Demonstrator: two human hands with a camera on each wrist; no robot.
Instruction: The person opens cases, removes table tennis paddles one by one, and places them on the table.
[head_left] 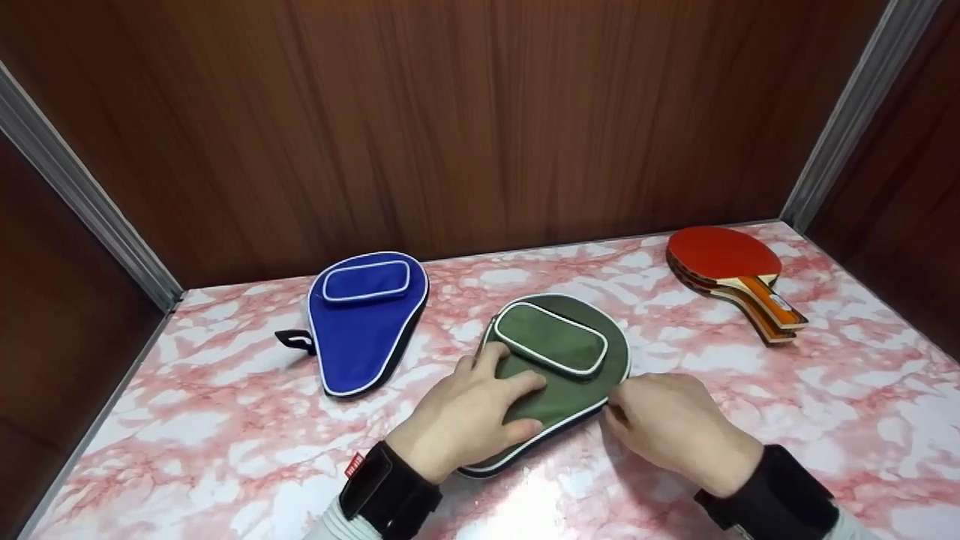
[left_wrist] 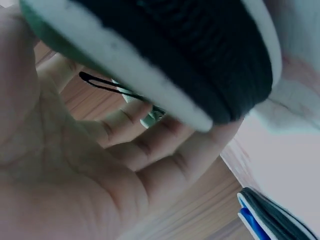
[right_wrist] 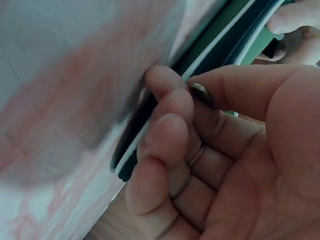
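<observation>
A green paddle case with white piping and a small raised pocket lies slantwise on the table. My left hand rests across its left side, fingers spread over the fabric. At the right edge of the case, my right hand pinches a small metal zipper pull between thumb and forefinger, its other fingers curled. The dark zipper band runs along the side of the case; in the head view the pull is hidden behind the fingers.
A blue paddle case with a black strap lies at the left. Red table tennis paddles are stacked at the back right, handles toward the front. Wooden panels enclose the pink marbled table.
</observation>
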